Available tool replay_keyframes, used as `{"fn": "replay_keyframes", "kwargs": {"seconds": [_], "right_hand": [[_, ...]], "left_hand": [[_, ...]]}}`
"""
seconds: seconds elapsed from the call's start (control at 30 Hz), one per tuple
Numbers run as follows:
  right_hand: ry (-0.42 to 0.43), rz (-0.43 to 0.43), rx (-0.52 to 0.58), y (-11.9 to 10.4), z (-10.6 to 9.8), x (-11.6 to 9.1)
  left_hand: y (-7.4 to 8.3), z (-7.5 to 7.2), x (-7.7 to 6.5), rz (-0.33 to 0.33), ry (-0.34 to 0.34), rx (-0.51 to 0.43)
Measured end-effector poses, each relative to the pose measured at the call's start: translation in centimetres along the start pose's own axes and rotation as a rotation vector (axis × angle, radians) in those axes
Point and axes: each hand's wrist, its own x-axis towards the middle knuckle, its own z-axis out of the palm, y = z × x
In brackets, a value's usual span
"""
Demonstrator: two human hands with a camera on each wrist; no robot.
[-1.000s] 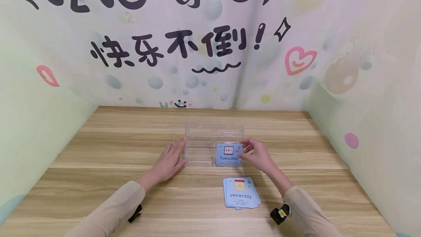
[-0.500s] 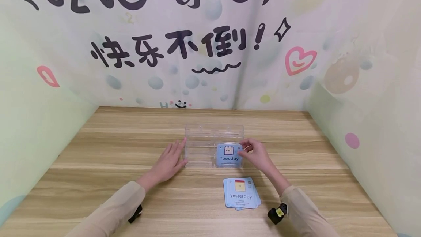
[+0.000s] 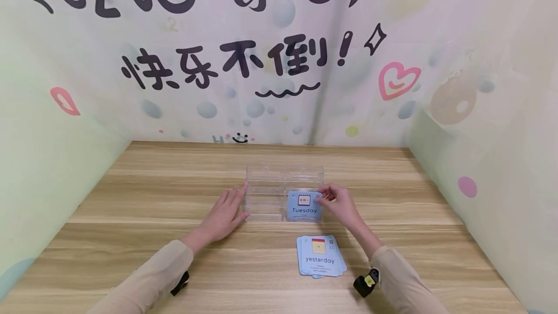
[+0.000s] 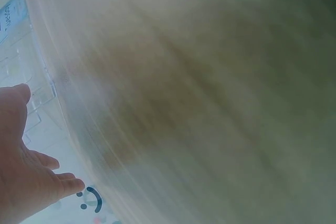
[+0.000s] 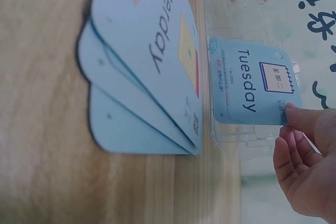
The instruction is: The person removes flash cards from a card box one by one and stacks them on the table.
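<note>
A clear plastic rack (image 3: pixel 266 202) with several compartments stands on the table. In its lower right compartment sits a blue "Tuesday" flashcard (image 3: pixel 304 207), upright. My right hand (image 3: pixel 342 206) pinches that card's upper right corner between thumb and fingers, which the right wrist view shows close up on the flashcard (image 5: pixel 252 82). At the rack's left side, my left hand (image 3: pixel 223 214) touches the edge with its fingers straight. The left wrist view catches this hand (image 4: pixel 26 166) beside the clear rack (image 4: pixel 31 77).
Closer to me than the rack lies a fanned stack of blue cards (image 3: pixel 320 256), with "yesterday" on top. The wood-grain table (image 3: pixel 152 197) meets a printed backdrop (image 3: pixel 196 125) at the back and pale walls on both sides.
The right wrist has shifted very slightly to the left. Both hands otherwise keep their places, and the Tuesday card stays in the same compartment.
</note>
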Motion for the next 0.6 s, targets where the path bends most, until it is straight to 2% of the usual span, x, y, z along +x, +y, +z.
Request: {"fn": "replay_keyframes", "kwargs": {"seconds": [0.03, 0.6], "right_hand": [[0.000, -0.001, -0.001, 0.55, 0.05, 0.16], [0.006, 0.050, -0.036, 0.77, -0.68, 0.25]], "left_hand": [[-0.02, 0.03, 0.00, 0.001, 0.002, -0.001], [-0.01, 0.01, 0.02, -0.009, -0.002, -0.016]]}}
